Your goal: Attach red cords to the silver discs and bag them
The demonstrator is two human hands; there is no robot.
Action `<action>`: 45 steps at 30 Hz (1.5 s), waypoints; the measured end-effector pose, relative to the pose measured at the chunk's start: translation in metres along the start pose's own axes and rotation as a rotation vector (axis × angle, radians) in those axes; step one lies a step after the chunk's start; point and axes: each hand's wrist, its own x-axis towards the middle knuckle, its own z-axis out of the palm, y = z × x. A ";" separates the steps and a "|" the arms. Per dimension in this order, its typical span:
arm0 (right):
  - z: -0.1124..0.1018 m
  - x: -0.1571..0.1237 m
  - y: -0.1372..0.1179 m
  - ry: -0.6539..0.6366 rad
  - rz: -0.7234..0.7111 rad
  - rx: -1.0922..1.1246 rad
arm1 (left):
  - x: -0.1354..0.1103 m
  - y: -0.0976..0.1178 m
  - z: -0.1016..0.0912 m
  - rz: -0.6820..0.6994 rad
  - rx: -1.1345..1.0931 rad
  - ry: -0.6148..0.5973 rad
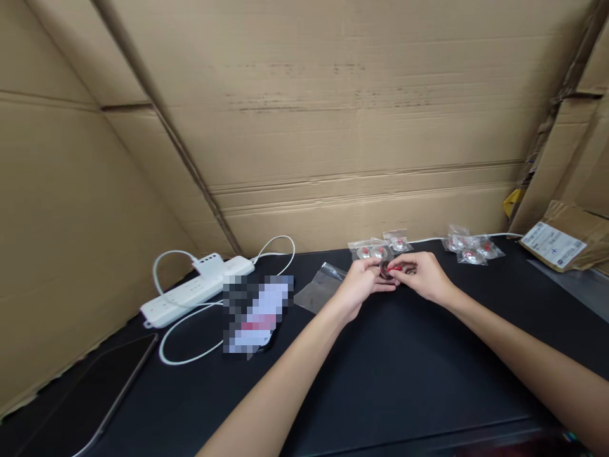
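Observation:
My left hand (362,284) is closed around the edge of a small round metallic piece with a red part (386,269); its exact kind is too small to make out. From the other side my right hand (422,275) pinches the red part. Just behind the hands lie small clear bags (364,252) with round silvery and red pieces inside. An empty-looking clear plastic bag (316,289) rests left of my left hand. Farther right sits another group of bagged silvery-red pieces (471,246).
A white power strip (190,293) with a charger and looping white cable stands left, near a blurred-out phone (259,317). A dark tablet (90,393) lies front left. Cardboard walls (333,127) enclose the black table (404,381). A labelled carton (566,238) is at right.

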 end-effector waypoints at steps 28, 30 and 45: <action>0.006 -0.005 -0.005 0.088 -0.230 -0.347 | 0.013 -0.030 -0.006 0.219 0.145 0.127; 0.006 -0.004 -0.006 0.093 -0.215 -0.263 | 0.014 -0.029 -0.007 0.226 0.181 0.166; 0.008 -0.003 -0.002 0.036 -0.115 0.067 | 0.013 -0.018 -0.015 0.257 0.138 0.112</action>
